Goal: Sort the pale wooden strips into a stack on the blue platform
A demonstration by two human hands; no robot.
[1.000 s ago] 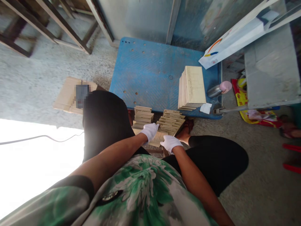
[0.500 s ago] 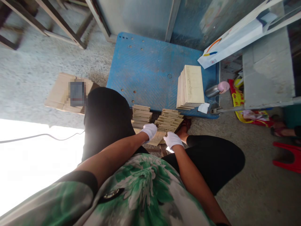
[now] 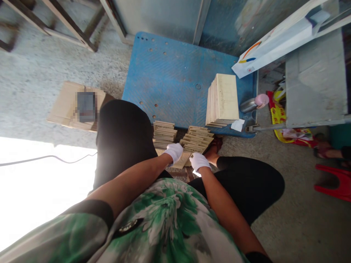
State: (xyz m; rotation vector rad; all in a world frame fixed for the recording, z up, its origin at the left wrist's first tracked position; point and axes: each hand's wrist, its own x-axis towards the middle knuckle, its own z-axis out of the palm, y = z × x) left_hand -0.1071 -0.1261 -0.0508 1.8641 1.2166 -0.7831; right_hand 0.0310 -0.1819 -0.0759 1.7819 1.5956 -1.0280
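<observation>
Between my knees, a thin pale wooden board [image 3: 183, 160] lies tilted between my two white-gloved hands. My left hand [image 3: 174, 152] is closed at its left side, the fingers curled and partly hidden. At the board's right edge, my right hand [image 3: 200, 162] is closed in a pinch on it. Just beyond the hands stand a left stack of thin boards [image 3: 164, 132] and a right stack of boards [image 3: 196, 138], whose pieces are unevenly fanned. What lies under the held board is mostly hidden.
A blue plastic platform [image 3: 167, 76] carries a tall stack of boards [image 3: 226, 96], a scrap of white paper [image 3: 237, 125] and a pink-capped flask [image 3: 253, 103]. A white bag [image 3: 263, 54] leans at its right corner. Flattened cardboard [image 3: 61, 104] lies left; a red stool [image 3: 333, 180] stands right.
My right hand has shifted slightly left along the board's edge. My left hand stays almost in place. The whole view has moved a little.
</observation>
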